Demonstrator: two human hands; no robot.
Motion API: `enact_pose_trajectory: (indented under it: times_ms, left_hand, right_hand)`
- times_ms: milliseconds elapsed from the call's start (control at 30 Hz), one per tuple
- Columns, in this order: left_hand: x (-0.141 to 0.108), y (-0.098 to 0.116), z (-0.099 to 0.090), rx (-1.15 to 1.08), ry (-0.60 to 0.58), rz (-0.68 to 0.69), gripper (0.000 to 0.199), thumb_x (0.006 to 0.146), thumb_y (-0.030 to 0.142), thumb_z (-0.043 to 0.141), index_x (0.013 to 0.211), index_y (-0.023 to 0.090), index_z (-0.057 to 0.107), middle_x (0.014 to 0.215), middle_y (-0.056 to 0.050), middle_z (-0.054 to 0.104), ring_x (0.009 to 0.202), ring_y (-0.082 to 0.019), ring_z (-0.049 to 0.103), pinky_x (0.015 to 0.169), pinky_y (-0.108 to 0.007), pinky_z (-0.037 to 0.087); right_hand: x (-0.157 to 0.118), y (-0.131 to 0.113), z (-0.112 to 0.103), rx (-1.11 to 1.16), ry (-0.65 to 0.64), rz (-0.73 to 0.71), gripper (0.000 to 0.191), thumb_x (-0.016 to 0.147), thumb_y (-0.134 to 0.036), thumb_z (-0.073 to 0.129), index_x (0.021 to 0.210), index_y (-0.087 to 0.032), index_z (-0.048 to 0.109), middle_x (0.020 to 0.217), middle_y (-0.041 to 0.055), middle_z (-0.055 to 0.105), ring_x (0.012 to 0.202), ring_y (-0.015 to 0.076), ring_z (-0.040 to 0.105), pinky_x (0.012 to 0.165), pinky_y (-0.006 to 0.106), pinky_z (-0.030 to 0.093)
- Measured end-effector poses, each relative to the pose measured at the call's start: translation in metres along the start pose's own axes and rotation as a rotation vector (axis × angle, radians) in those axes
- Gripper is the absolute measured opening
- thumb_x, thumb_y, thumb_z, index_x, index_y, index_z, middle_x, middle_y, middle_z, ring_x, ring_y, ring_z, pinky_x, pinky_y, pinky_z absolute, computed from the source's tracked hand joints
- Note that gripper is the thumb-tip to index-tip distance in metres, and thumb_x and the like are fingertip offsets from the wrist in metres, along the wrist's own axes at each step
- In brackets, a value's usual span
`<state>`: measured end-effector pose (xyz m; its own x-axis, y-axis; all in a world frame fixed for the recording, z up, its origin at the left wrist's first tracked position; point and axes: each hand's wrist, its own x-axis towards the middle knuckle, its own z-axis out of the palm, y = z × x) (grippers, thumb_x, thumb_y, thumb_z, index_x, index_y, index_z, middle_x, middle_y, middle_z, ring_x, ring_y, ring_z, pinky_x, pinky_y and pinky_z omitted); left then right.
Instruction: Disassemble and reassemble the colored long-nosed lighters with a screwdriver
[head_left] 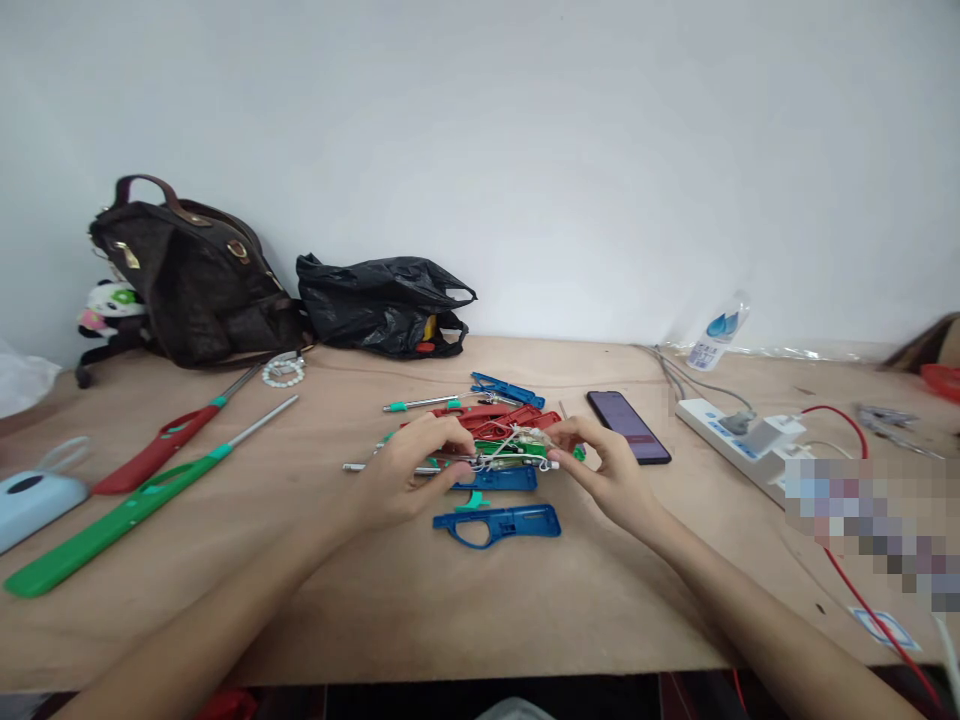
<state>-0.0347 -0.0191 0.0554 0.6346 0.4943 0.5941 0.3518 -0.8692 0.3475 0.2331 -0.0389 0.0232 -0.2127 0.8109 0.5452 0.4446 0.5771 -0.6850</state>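
Observation:
Both hands meet over a pile of opened stick-lighter parts. My left hand [409, 460] is closed, thumb and forefinger pinching a thin metal lighter tube [360, 468] near its wired end; the fingers partly hide it. Thin white wires [499, 450] run across to my right hand [604, 465], which pinches a small clear and white lighter part with its fingertips. Below them lie a blue lighter half-shell [517, 523] with a trigger loop, a turquoise trigger [472, 502] and another blue shell [499, 480]. Red lighter shells [487, 415] and green pieces sit behind.
At left lie whole green [120, 530] and red lighters [165, 445], beside a light-blue device [37, 505]. A dark bag [202, 290] and black plastic bag [375, 300] stand behind. A phone [628, 428], power strip [724, 435] with cables and tilted bottle [718, 332] are right.

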Motion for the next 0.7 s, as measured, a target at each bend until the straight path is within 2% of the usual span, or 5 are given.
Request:
enact_pose_trajectory:
  times_ms: [300,467,700]
  left_hand:
    - [0.004,0.001,-0.002,-0.055,-0.033,0.069,0.013,0.093,0.023,0.046,0.089,0.017,0.057,0.083,-0.005,0.064,0.081,-0.018,0.058,0.077,-0.031,0.046]
    - [0.004,-0.002,-0.002,-0.066,-0.026,0.134,0.012,0.094,0.02,0.049,0.089,0.017,0.059,0.083,-0.006,0.062,0.079,-0.016,0.058,0.072,-0.028,0.047]
    - [-0.005,-0.016,0.001,0.092,-0.103,0.161,0.018,0.096,0.021,0.044,0.092,0.018,0.062,0.091,-0.007,0.064,0.08,-0.016,0.059,0.072,-0.026,0.046]
  right_hand:
    - [0.001,0.001,-0.001,-0.027,-0.014,0.001,0.02,0.088,-0.037,0.059,0.096,-0.019,0.064,0.086,0.006,0.066,0.076,0.0183,0.058,0.069,0.031,0.048]
    - [0.001,0.002,-0.001,-0.033,-0.016,-0.006,0.019,0.088,-0.036,0.059,0.096,-0.02,0.064,0.087,0.0059,0.066,0.077,0.0186,0.057,0.07,0.031,0.048]
    - [0.001,0.001,-0.001,-0.039,-0.013,-0.021,0.018,0.089,-0.035,0.058,0.096,-0.02,0.063,0.088,0.0068,0.066,0.079,0.0195,0.058,0.07,0.032,0.047]
